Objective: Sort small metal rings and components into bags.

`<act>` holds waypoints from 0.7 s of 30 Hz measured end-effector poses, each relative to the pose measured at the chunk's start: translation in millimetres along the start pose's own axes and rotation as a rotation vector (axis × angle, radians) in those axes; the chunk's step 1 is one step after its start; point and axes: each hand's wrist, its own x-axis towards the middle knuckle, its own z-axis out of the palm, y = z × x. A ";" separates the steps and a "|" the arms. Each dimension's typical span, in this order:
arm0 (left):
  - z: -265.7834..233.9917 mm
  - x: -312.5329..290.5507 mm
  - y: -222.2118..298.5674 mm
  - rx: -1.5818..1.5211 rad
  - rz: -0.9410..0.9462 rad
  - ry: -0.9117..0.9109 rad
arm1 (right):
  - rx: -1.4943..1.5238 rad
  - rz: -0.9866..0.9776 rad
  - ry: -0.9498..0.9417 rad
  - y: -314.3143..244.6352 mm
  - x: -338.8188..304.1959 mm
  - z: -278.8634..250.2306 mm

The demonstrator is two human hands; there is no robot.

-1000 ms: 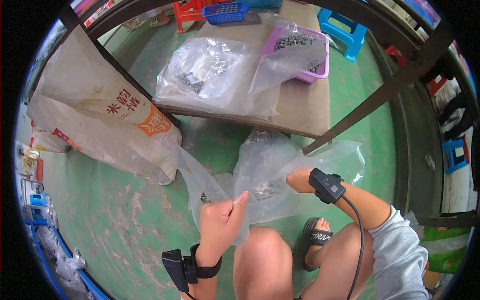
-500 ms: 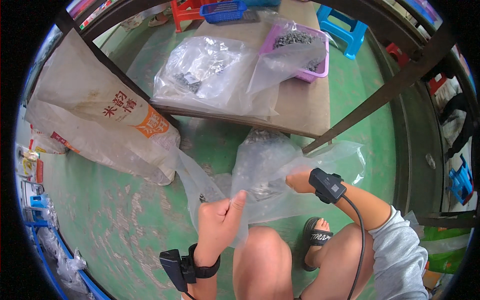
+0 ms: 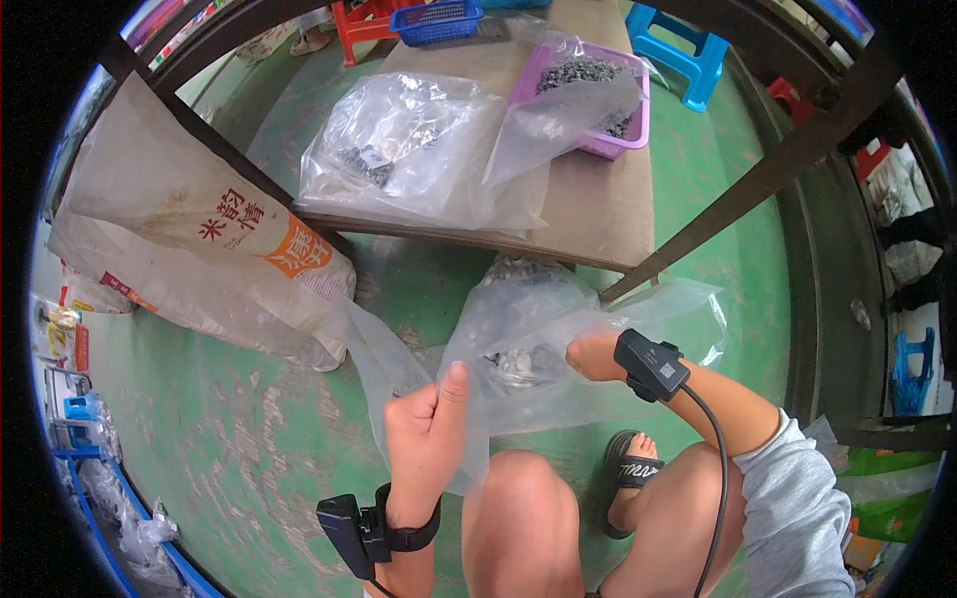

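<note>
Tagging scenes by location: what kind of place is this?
Likely a small workshop or home sorting and packing area. A low wooden table on a painted green floor carries clear bags of small dark parts and a purple basket of the same; both hands work another clear plastic bag.

Small workshop: parts bags (image 3: 419,149), workbench (image 3: 588,209)

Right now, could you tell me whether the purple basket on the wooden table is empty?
No, the purple basket on the wooden table holds a heap of small dark pieces, partly under a clear plastic bag.
</note>
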 end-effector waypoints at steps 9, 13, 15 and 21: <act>18.0 -4.9 6.3 -0.084 -0.025 0.132 | 0.016 0.041 -0.024 14.4 10.7 17.3; 26.9 -21.7 -10.2 -0.127 -0.077 0.249 | 0.034 -0.117 -0.022 9.6 34.4 7.4; 36.1 -29.7 -10.6 -0.117 -0.015 0.290 | 0.060 -0.283 0.504 3.7 50.4 -3.0; 49.5 -51.8 -24.3 0.076 0.153 0.243 | -0.082 -0.096 0.348 16.1 159.8 45.3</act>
